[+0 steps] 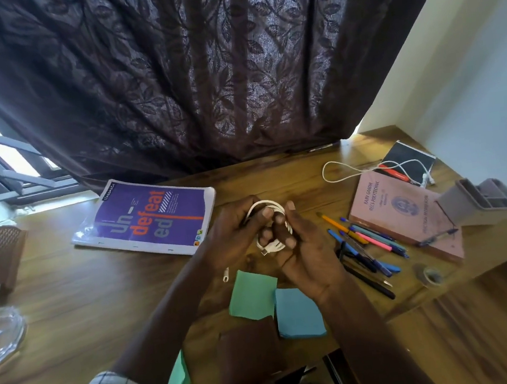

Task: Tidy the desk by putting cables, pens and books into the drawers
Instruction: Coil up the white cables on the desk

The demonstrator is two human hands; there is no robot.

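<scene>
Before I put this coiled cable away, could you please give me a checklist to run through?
1. Cable held firmly: fingers of the left hand and right hand curl round the coil. Ok.
2. Coil closed up: a plug end sticks out below it. Not ok.
3. Drawer open and within reach: no open drawer shows. Cannot tell.
4. Second cable gathered: it lies loose across the books at the back right. Not ok.
5. Pens gathered: they lie scattered on the desk. Not ok.
</scene>
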